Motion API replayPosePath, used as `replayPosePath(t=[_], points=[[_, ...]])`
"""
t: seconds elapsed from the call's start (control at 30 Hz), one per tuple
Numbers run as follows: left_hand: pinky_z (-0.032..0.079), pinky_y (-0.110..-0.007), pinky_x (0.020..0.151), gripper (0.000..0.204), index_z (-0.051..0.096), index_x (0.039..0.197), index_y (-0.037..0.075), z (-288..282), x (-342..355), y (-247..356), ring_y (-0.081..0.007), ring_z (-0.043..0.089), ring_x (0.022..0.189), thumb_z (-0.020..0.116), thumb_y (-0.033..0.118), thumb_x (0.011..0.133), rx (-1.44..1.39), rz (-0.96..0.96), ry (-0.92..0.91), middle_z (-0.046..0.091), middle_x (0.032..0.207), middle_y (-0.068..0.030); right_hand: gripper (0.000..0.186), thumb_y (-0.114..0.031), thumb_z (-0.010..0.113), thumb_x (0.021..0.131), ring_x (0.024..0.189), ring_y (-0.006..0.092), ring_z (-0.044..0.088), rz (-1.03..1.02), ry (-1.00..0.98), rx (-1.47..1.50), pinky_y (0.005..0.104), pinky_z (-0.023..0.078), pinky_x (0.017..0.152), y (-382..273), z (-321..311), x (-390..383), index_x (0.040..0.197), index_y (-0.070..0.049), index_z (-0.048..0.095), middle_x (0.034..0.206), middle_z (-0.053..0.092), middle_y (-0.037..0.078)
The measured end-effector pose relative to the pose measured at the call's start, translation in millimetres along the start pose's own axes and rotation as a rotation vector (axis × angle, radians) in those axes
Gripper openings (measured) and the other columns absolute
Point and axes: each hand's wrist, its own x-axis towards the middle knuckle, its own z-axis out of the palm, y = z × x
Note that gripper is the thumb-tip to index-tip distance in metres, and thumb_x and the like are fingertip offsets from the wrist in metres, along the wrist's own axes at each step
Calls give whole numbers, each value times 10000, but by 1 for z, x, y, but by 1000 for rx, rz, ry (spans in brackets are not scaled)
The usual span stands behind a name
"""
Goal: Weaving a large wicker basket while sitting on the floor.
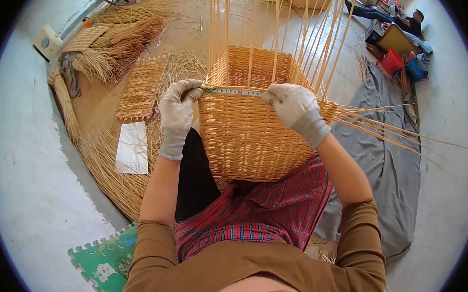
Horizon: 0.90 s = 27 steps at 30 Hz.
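Note:
A square woven wicker basket (255, 139) with long upright stakes stands before me on my plaid-covered lap. A measuring tape (237, 92) lies stretched along its near top rim. My left hand (179, 106) pinches the tape's end at the rim's left corner. My right hand (294, 108) pinches the tape toward the rim's right side, its fingertips against the weave. Both hands wear pale gloves with grey cuffs. Loose weaving strands (383, 130) stick out to the right from the basket's right corner.
Straw bundles (112, 55), a woven panel (142, 88) and a white sheet (132, 147) lie left. A grey cloth (379, 201) covers the floor right. Another person (407, 25) reclines at back right near a red bucket (391, 61). A green foam mat (93, 260) lies lower left.

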Motion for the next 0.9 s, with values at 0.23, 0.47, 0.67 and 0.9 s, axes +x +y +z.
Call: replayPosePath(t=[0.23, 0.47, 0.67, 0.9], points=[[534, -233, 743, 142, 752, 1045, 14, -9, 14, 4, -82, 635, 814, 747, 17, 904, -28, -117, 36, 716, 908, -9, 298, -356, 643, 934, 826, 300, 699, -12, 2, 105, 400, 546, 747, 79, -71, -10, 954, -79, 752, 862, 735, 116], [523, -218, 701, 153, 749, 1058, 1, -13, 29, -6, -77, 624, 783, 748, 16, 906, -17, -173, -50, 720, 913, -18, 328, -335, 690, 889, 737, 236, 687, 333, -223, -30, 359, 532, 698, 161, -131, -52, 918, -16, 759, 781, 728, 120], [551, -229, 685, 162, 740, 1071, -18, -13, 25, 7, -93, 645, 783, 736, 4, 910, 72, -189, -33, 729, 957, -49, 384, -434, 708, 865, 840, 304, 713, 334, -251, -145, 401, 537, 795, 154, -124, -45, 973, -74, 785, 901, 752, 153], [579, -244, 705, 146, 729, 1081, -15, -6, 19, 6, -98, 651, 817, 698, 3, 940, 131, -114, 0, 719, 965, -45, 384, -440, 718, 861, 833, 307, 711, 335, -272, -71, 399, 537, 788, 165, -118, -48, 974, -80, 785, 883, 749, 154]])
